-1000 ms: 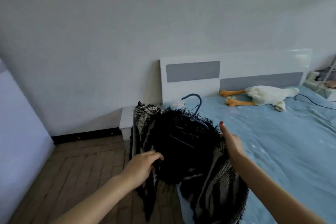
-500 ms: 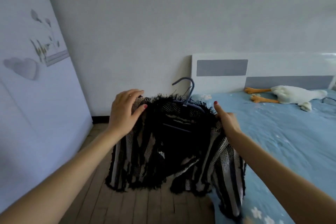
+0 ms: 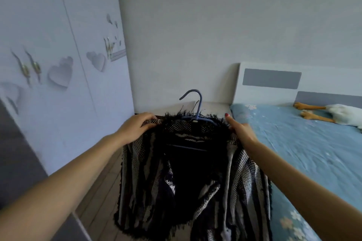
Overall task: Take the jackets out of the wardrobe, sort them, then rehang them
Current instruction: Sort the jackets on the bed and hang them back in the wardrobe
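1. Two bare hands hold up one black-and-white striped woven jacket with a shaggy black fringe collar (image 3: 188, 172), which hangs on a blue plastic hanger (image 3: 195, 115).
2. The left hand (image 3: 137, 126) grips the jacket's left shoulder; its fingers (image 3: 148, 116) are curled over the top edge of the fabric, thumb underneath.
3. The right hand (image 3: 240, 128) holds the jacket's right shoulder. Its thumb, with a red-painted nail, points up along the collar; the other fingers are hidden behind the fabric, so how tightly they close cannot be told.
4. The hanger's hook stands upright above the collar, free of any rail, and its lower bar shows as a dark line inside the open neck.
5. The jacket hangs in the air between the two arms, over the brown wooden floor (image 3: 101, 188), just beside the left edge of the bed (image 3: 313, 152).
6. The bed wears a light blue sheet with small flowers; its white headboard with grey panels (image 3: 270, 80) stands against the pale wall.
7. A white plush goose with orange feet (image 3: 333, 113) lies near the head of the bed, by the far right edge.
8. To the left stands a pale lilac wardrobe with heart decorations and metal handles (image 3: 58, 55), its doors shut.
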